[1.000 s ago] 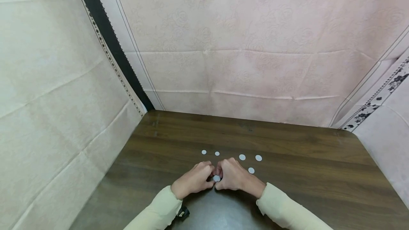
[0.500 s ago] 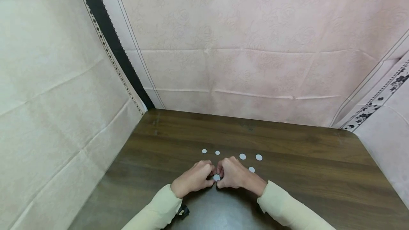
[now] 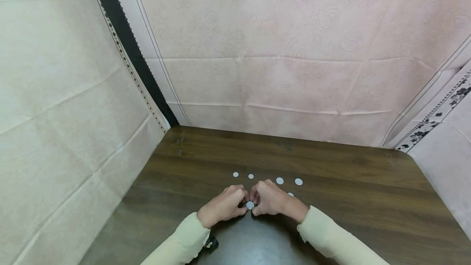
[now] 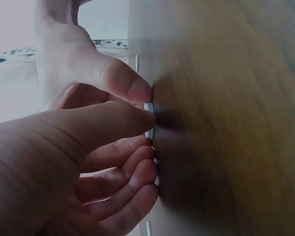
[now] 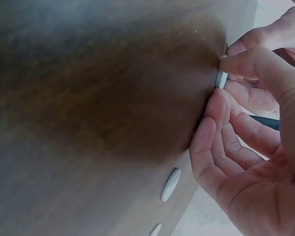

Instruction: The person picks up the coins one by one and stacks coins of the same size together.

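Note:
A flat white disc (image 3: 250, 205) lies on the wooden table between both hands in the head view. My left hand (image 3: 223, 207) holds its left side, thumb in front and curled fingers behind. From the right, my right hand (image 3: 271, 199) grips it the same way. In the left wrist view the disc (image 4: 149, 121) stands edge-on behind the left thumb, its edge looking like two thin layers. Fingertips of both hands come down right at the tabletop. The right wrist view shows the disc's edge (image 5: 221, 78) partly covered by the thumb.
Two smaller white discs (image 3: 236, 174) lie behind the hands. Farther right are two larger ones (image 3: 280, 180), and another disc (image 3: 290, 194) is half hidden by the right wrist. Cloth hangings (image 3: 294, 72) border the dark wooden table (image 3: 360, 199) at the back and sides.
Both hands stay around the same disc. The right hand has shifted slightly, its thumb a little farther from the disc's front, and its wrist covers more of the disc behind it.

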A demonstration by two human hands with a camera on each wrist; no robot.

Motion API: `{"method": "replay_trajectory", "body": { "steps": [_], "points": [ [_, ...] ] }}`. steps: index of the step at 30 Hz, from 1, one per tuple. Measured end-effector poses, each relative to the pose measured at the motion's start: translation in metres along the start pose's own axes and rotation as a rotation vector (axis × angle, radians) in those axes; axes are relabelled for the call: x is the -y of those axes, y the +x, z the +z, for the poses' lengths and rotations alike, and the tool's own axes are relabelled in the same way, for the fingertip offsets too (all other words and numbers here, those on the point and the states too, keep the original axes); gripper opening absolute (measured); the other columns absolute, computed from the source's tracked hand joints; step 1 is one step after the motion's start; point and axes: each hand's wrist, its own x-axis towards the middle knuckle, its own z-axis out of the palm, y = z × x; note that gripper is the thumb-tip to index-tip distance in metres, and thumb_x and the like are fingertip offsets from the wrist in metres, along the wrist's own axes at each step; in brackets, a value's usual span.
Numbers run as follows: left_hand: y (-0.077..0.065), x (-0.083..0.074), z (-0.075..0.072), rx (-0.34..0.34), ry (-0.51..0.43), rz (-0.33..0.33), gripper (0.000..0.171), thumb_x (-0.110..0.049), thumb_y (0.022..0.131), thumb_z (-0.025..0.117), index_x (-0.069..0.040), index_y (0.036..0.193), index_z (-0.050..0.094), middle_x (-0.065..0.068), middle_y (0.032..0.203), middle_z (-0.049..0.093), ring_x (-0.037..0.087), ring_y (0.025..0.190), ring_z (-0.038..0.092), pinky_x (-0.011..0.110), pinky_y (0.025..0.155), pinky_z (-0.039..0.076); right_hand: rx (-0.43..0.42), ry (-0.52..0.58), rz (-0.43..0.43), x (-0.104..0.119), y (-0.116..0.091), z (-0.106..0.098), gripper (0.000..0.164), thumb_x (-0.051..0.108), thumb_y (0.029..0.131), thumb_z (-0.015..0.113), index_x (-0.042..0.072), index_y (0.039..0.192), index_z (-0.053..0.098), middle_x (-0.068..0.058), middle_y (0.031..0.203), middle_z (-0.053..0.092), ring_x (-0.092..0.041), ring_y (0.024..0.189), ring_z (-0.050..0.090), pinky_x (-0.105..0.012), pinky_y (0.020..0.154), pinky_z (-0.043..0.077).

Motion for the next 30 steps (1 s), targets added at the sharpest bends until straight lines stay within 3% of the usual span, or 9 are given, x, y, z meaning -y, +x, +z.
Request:
{"method": "replay_trajectory", "body": {
  "steps": [16,25,30],
  "points": [
    [0.001,0.0,-0.001,0.018,0.005,-0.011,0.008,-0.008,0.091,0.08,-0.009,0.091,0.072,-0.001,0.086,0.06,0.002,0.074,0.044,0.016,0.066,0.043,-0.007,-0.016,0.006,-0.001,0.001,0.0,0.015,0.009,0.074,0.086,0.012,0.082,0.073,0.009,0.073,0.07,0.004,0.066,0.06,-0.019,0.062,0.053],
    [0.0,-0.001,-0.002,0.014,0.01,-0.006,0.008,-0.009,0.091,0.081,-0.008,0.093,0.073,0.0,0.088,0.061,0.001,0.075,0.046,0.016,0.067,0.045,0.014,0.051,-0.02,-0.006,0.0,-0.006,0.015,0.009,0.077,0.085,0.008,0.089,0.076,0.002,0.082,0.075,0.001,0.074,0.067,-0.018,0.068,0.056],
    [-0.001,-0.001,-0.001,0.01,0.012,0.003,0.007,-0.008,0.091,0.08,-0.007,0.094,0.074,0.001,0.09,0.064,0.001,0.077,0.049,0.016,0.068,0.047,0.003,0.07,0.001,-0.006,-0.004,-0.019,0.015,0.01,0.081,0.084,0.006,0.093,0.076,-0.001,0.086,0.077,0.0,0.076,0.068,-0.019,0.07,0.057]
  ]
}}
